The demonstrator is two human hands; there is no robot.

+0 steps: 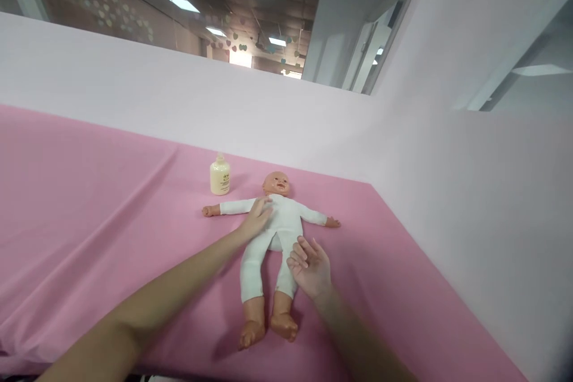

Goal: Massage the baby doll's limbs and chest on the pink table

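A baby doll (286,215) with a white cloth body lies on its back, arms spread wide and head toward the wall. My left hand (256,218) rests on the side of its chest near the shoulder, fingers stretched out and holding nothing. Palm turned up, my right hand (311,265) is beside the doll's leg on the right, partly covering it in this view. Its fingers are loosely curled and apart, with nothing in them. Whether this hand touches the leg, I cannot tell. A cream-coloured pump bottle (220,176) stands upright beyond the doll's outstretched arm on the left.
A pink sheet (134,203) with creases at the left covers the table under the doll. White walls (447,161) border the table at the back and right. Above the back wall is a window (250,18) showing ceiling lights and heart-shaped decorations.
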